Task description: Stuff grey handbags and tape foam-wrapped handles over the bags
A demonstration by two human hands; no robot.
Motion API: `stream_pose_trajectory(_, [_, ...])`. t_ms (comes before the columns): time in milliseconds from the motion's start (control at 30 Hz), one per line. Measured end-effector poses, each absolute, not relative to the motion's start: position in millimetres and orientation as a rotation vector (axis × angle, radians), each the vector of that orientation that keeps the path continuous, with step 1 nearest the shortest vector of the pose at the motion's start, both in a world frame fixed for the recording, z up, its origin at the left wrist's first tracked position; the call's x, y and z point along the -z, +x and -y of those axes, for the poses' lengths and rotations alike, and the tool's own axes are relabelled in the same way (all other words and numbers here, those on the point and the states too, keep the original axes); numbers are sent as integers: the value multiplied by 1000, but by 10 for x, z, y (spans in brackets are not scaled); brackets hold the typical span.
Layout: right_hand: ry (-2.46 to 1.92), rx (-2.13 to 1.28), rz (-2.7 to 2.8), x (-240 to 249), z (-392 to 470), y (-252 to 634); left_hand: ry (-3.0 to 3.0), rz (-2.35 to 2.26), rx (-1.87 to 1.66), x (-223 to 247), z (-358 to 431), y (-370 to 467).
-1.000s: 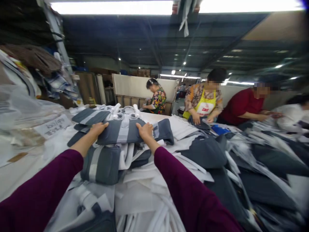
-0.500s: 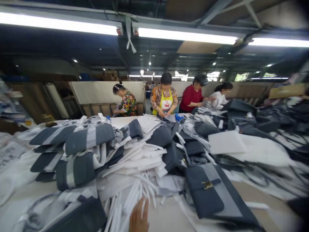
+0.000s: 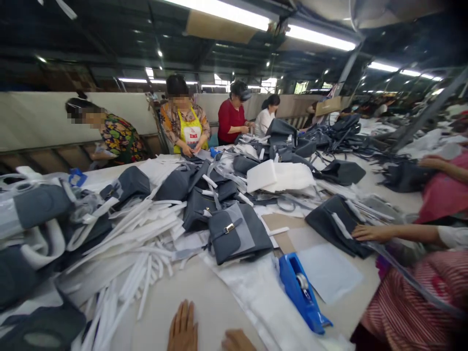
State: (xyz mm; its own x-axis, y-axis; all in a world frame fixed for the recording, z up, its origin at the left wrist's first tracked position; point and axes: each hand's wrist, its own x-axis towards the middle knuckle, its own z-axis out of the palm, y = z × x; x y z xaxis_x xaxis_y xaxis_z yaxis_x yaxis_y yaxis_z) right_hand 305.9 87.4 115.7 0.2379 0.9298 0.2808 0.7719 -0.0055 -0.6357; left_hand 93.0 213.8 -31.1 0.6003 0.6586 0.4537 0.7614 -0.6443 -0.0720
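My left hand lies flat on the pale table at the bottom middle, fingers stretched upward, holding nothing. To its right, part of my right hand shows at the lower edge; its fingers are mostly cut off by the frame. Above my hands sits a dark grey handbag with a gold clasp and a translucent wrap around it. A sheet of white foam lies to the right of my hands. Loose white foam strips fan out to the left of my left hand.
A blue tape dispenser rests on the right. Beside it, a co-worker's hand touches another dark bag. Stacked wrapped bags stand at left. Several people work across the table; a pile of bags and foam sheets lies between.
The view has swung right and down, bringing in the tape dispenser and the co-worker at right. My right hand now shows at the lower edge, beside my left.
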Motion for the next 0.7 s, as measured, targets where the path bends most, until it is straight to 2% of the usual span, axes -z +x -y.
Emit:
stream_pose_trajectory(100, [-1741,-251,1564,-1128,-1300,3520,-2552,1168,558,272,-2092,947])
stream_pose_trajectory(267, [-1780,128,1805,-1346,-2024,4271,-2578,1216,480,240,-2038,957])
stream_pose_trajectory(433, [-1724,243,2228,-1183,-2166,4221,-2584,1236,425,248,-2025,936])
stream_pose_trajectory(700, [-1744,481,2180,-769,-2307,4220,-2581,1269,324,177,-1997,924])
